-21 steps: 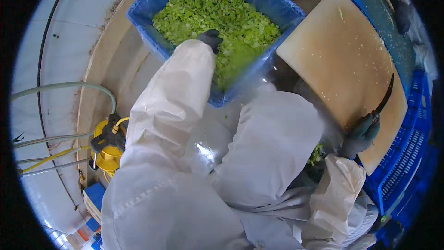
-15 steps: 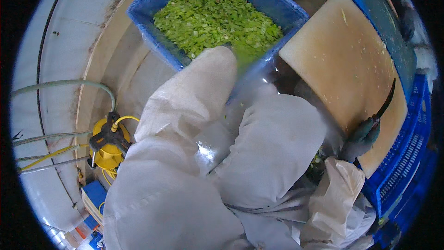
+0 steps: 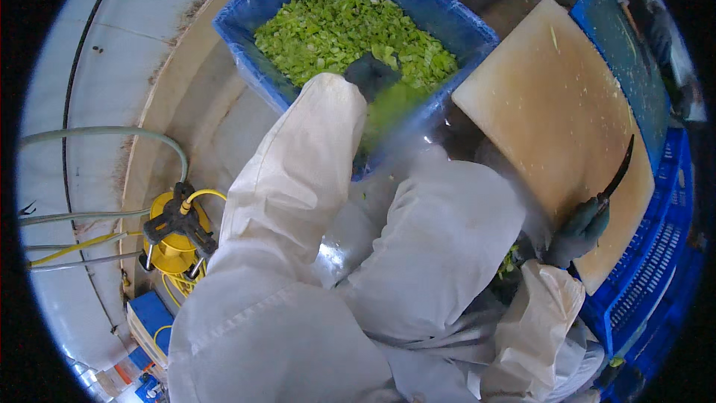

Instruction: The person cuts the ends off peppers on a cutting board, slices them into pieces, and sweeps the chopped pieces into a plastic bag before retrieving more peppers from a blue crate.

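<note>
My left hand (image 3: 371, 77), in a dark glove, is over the chopped green leaves (image 3: 328, 33) that fill much of a blue lined bin (image 3: 250, 56). It touches the pile or sits just above it; blur hides its fingers, so I cannot tell whether it holds any pieces. In my gloved right hand (image 3: 578, 230) is a knife (image 3: 620, 170) with a dark, narrow, curved blade pointing up and away. That hand rests by the near right edge of a worn tan cutting board (image 3: 552, 104), and its fingers are wrapped round the handle.
Blue perforated crates (image 3: 652, 250) stand right of the board, with a blue-green board (image 3: 623, 52) beyond it. At left are a yellow cable reel (image 3: 171, 231) and hoses (image 3: 112, 132). White-clothed legs (image 3: 440, 239) fill the lower middle. A few green scraps (image 3: 511, 261) lie near the right wrist.
My left hand has come into sight over the leaves, its sleeve shifting slightly left. The right hand keeps the knife in nearly the same place. The view has shifted slightly.
</note>
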Tool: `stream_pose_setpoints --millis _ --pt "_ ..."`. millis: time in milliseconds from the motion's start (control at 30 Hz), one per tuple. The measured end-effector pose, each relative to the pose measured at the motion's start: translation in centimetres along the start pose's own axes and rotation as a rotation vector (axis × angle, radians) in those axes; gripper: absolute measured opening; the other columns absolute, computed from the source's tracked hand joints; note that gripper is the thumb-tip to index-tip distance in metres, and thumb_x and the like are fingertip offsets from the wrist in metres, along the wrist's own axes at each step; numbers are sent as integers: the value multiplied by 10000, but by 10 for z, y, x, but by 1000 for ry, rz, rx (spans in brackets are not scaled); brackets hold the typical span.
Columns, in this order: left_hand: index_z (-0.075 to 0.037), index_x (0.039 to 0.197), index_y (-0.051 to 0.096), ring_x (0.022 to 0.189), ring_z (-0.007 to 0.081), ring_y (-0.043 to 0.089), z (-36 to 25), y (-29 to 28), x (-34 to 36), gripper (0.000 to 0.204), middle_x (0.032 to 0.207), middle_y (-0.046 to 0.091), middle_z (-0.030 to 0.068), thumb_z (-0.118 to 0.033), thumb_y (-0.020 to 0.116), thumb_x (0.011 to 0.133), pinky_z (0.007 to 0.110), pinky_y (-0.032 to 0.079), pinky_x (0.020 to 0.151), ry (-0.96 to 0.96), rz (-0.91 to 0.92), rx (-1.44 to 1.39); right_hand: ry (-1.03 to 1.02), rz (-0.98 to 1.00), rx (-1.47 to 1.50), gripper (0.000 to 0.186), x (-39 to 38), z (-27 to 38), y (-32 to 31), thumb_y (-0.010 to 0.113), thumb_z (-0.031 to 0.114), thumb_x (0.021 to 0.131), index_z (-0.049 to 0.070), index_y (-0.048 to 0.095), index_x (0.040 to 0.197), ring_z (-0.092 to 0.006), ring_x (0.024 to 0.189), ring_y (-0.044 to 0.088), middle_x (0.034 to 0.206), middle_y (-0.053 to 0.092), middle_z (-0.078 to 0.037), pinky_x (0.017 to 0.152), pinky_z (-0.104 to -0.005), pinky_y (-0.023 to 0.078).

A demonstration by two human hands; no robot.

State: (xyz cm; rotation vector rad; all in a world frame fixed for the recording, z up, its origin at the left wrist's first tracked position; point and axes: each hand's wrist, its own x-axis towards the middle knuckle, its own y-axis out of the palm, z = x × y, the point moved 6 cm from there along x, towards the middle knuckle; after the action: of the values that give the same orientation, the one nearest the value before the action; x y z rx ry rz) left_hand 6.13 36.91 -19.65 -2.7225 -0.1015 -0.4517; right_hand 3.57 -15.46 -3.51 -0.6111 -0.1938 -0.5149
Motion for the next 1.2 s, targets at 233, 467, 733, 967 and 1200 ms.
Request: stream_pose_setpoints --millis 233,467,733,967,1200 --pt "-74 829 595 534 190 590 -61 52 -14 109 760 631 134 -159 633 773 274 492 428 -1125 -439 -1142 -155 -79 -113 328 9 -12 -14 533 257 930 -7 567 1122 -127 769 551 898 609 -75 672 -252 448" --pt "-111 919 575 606 133 548 -63 48 -19 166 796 602 63 -241 623 829 259 412 446 -949 -291 -990 -149 -66 -138 336 5 -8 -10 523 277 932 1 569 1119 -135 750 555 894 609 -83 673 -261 450" --pt "-139 1054 501 457 102 435 11 75 -23 214 779 570 16 -129 567 851 225 331 369 -862 -401 -1124 -225 -82 -233 345 15 -21 -24 529 305 926 20 571 1115 -129 741 552 838 603 -57 673 -263 445" --pt "-145 1297 432 637 123 539 60 58 -47 468 876 608 1 -215 571 855 253 351 411 -778 -602 -402 -157 -88 -156 349 11 -22 -23 535 302 923 20 568 1124 -125 750 551 856 605 -57 684 -262 446" --pt "-100 1174 532 746 242 608 -1 23 -19 408 916 614 58 -337 621 855 388 521 622 -966 -591 -1007 -56 -7 -58 364 7 -19 -13 540 254 924 -26 540 1156 -186 941 556 1059 598 -135 830 -290 435"
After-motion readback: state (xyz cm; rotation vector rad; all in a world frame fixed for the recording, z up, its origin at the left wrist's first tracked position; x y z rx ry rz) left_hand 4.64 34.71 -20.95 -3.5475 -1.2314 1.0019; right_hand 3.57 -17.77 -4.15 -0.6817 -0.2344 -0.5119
